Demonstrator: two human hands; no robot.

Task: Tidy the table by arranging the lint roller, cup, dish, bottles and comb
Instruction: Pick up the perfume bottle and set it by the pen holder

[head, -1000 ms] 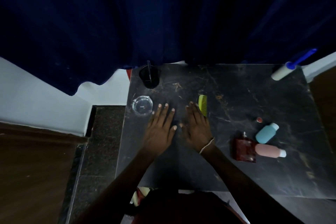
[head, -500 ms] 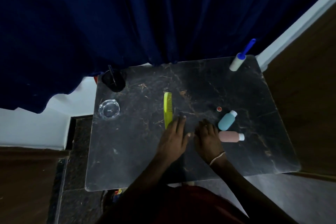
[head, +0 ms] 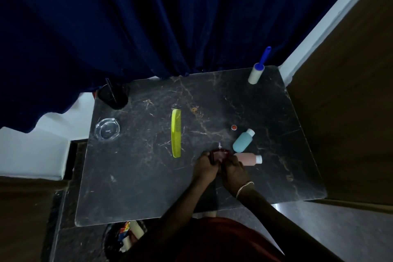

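Note:
Both hands meet at a dark red perfume bottle [head: 219,154] on the black marble table [head: 148,187]: my left hand [head: 205,166] grips its left side, my right hand [head: 235,169] its right. A pink bottle [head: 247,159] and a teal bottle [head: 243,141] lie just right of them. A small red cap [head: 234,127] sits above the teal bottle. The yellow-green comb [head: 176,133] lies mid-table. A clear glass dish [head: 107,129] rests at the left edge, a black cup [head: 113,97] at the back left corner, a lint roller [head: 257,70] at the back right corner.
A dark blue curtain [head: 170,17] hangs behind the table and overlaps its back edge. A brown wooden panel [head: 350,91] stands close on the right. A basket of items [head: 125,238] sits on the floor below the table's front edge.
Both hands moved right from beside the comb and closed on the red perfume bottle, lifting its top end. The comb is uncovered. The camera view shifted.

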